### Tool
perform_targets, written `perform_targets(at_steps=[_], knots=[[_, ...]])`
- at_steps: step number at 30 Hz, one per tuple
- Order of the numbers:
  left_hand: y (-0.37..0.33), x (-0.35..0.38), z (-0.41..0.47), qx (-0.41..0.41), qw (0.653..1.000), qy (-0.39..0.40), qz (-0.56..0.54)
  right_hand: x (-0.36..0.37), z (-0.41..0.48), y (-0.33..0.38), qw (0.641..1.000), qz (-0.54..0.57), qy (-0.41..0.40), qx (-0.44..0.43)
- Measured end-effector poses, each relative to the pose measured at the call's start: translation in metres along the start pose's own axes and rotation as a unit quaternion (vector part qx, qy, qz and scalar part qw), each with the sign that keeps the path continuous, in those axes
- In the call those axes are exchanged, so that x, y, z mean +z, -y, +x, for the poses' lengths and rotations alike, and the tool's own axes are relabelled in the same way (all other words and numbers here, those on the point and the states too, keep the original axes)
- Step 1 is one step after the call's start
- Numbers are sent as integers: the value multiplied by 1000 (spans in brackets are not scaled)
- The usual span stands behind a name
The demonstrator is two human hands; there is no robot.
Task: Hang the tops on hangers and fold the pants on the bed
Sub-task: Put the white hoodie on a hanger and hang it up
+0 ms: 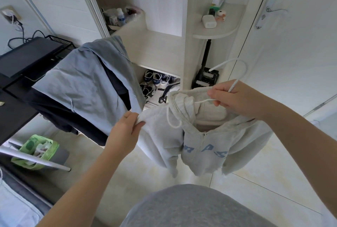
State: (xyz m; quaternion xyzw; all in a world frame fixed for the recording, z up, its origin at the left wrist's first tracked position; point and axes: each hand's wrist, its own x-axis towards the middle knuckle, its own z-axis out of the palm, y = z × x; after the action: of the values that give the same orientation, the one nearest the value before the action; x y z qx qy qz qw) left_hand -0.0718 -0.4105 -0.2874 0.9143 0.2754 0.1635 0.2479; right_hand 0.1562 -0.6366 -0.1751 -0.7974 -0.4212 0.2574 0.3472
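Note:
A light grey zip hoodie with blue letters on the chest hangs in the air in front of me on a white hanger. My right hand grips the hanger at the base of its hook. The hoodie's left shoulder is pinched by my left hand. A white drawstring loops down from the hood. To the left, blue-grey and dark garments are draped over a black rack.
An open white wardrobe stands ahead with shoes on its low shelf and bottles higher up. A rounded side shelf holds small boxes. A door with a handle is at right. A green bag sits low left.

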Motion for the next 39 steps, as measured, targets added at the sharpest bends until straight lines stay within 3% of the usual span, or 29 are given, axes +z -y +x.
perform_targets(at_steps=[5,8,11,18,23,30,39], knots=[[-14,-26,8,0,987,-145,-67,-5,-5,2,997,26,58,48],[-29,-49,17,52,976,-198,-78,7,-4,-1,995,-4,73,68],[-35,-61,22,74,976,-180,-98,18,-3,-1,997,34,41,54],[-18,-60,23,-47,979,-156,-125,19,-14,20,991,129,-15,-24],[-32,-46,4,55,982,-66,-166,23,-9,24,989,146,-26,-18],[-28,-25,0,193,978,-82,0,27,-9,20,993,113,34,1],[-53,-5,6,209,973,-77,53,36,-1,20,998,58,18,-13]])
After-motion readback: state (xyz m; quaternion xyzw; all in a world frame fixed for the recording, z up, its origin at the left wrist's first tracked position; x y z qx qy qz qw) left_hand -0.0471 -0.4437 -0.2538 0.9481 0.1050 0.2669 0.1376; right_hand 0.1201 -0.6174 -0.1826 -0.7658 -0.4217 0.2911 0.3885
